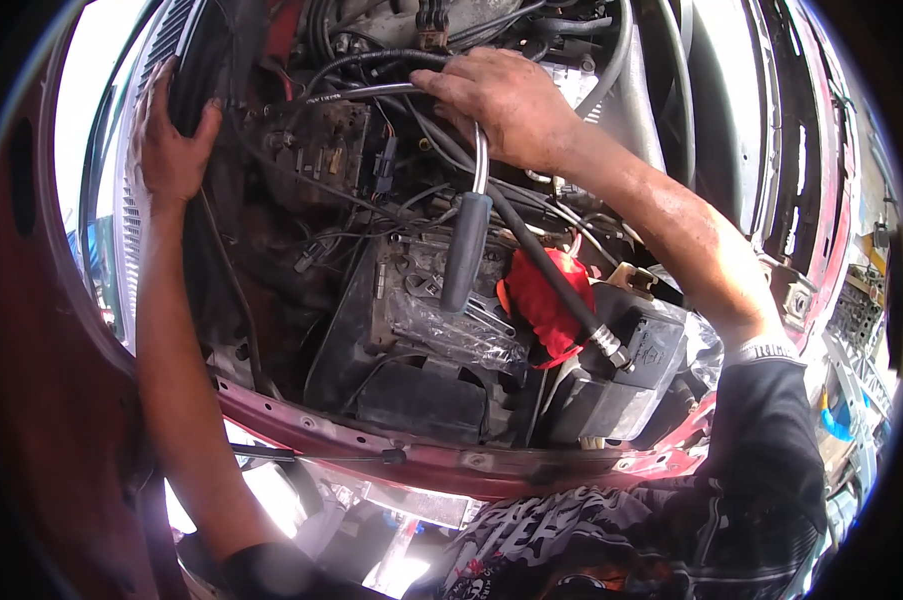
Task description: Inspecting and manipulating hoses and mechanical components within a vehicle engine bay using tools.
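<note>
My right hand [516, 105] is closed over the upper end of a socket wrench, whose dark grip [465, 250] hangs down toward me over the engine bay. From under my fingers a long shiny extension [371, 92] runs left into the dark gap by the bulkhead; its far end is hard to make out. My palm hides where the two parts meet. At the far left my left hand [171, 145] rests by the slotted cowl panel [131, 220], fingers and thumb apart, holding nothing I can see.
Spanners [426, 287] lie on clear plastic below the grip. Beside them are a red cloth [546, 305], a black hose [546, 260] with a metal end and a dark plastic box [636, 360]. Cables and a bracketed metal unit [326, 150] crowd the middle. A red body rail [451, 470] crosses nearest me.
</note>
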